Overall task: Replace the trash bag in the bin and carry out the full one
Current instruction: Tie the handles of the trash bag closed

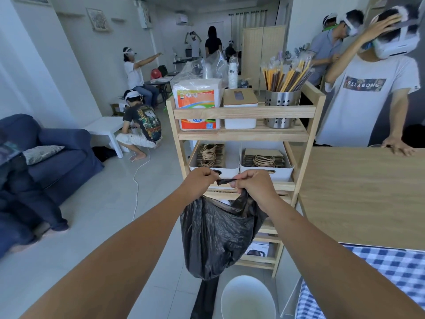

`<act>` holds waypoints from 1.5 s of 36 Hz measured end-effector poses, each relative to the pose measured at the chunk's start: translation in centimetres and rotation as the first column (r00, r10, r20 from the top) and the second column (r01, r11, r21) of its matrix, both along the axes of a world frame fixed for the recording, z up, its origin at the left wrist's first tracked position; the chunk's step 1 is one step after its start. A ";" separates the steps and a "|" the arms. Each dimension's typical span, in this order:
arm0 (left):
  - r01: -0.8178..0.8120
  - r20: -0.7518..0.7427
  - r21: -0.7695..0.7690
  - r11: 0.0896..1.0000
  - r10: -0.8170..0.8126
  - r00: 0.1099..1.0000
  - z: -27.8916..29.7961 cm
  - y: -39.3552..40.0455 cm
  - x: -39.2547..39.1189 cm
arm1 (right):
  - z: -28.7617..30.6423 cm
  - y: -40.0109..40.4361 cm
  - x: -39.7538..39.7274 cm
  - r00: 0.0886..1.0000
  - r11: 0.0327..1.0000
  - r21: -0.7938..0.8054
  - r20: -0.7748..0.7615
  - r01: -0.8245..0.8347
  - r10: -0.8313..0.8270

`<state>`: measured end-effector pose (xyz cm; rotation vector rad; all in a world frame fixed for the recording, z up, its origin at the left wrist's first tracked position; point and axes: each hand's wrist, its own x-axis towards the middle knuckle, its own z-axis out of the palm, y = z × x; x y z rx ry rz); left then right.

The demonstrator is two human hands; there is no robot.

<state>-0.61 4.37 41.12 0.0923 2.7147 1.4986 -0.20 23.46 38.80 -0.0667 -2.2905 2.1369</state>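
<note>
A full black trash bag (213,236) hangs in the air in front of me, above the floor. My left hand (199,178) and my right hand (253,183) both pinch the twisted top of the bag between them. Below, at the bottom edge, stands a white bin (247,298) with no liner inside. A flat black bag (204,298) lies on the floor just left of the bin, partly hidden behind the hanging bag.
A wooden shelf cart (243,132) with boxes and straws stands right behind the bag. A wooden counter (363,192) and a blue checked cloth (391,268) are at right, with a person leaning on the counter. A blue sofa (57,157) is left; a white cable (135,187) runs across the floor.
</note>
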 end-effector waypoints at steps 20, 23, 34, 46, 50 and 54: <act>-0.024 -0.013 -0.010 1.000 0.023 1.000 -0.2 0.8 1.1 | 0.6 -0.1 0.0 0.978 0.965 -0.260 0.189 -0.037 0.089; -0.002 0.018 0.063 0.998 0.001 1.000 0.2 1.1 1.2 | 0.7 -0.1 -0.6 0.943 0.964 -0.267 0.317 -0.013 0.100; 0.057 0.061 0.206 0.977 -0.071 0.996 1.0 2.5 1.6 | 1.9 -1.9 -1.1 0.960 0.943 -0.332 0.262 -0.007 0.099; -0.201 0.272 0.140 0.969 0.158 0.949 1.7 1.0 -0.2 | 0.8 -0.6 -1.7 0.976 0.975 -0.217 0.218 0.056 -0.008; -0.225 0.278 0.124 0.967 0.183 0.943 2.0 1.8 -0.7 | 1.4 -1.5 -0.7 0.990 0.985 -0.164 0.120 -0.050 0.070; -0.231 0.260 0.084 0.969 0.202 0.944 2.2 2.4 -0.6 | 2.2 -2.0 -0.1 0.996 0.997 -0.032 -0.051 -0.072 0.071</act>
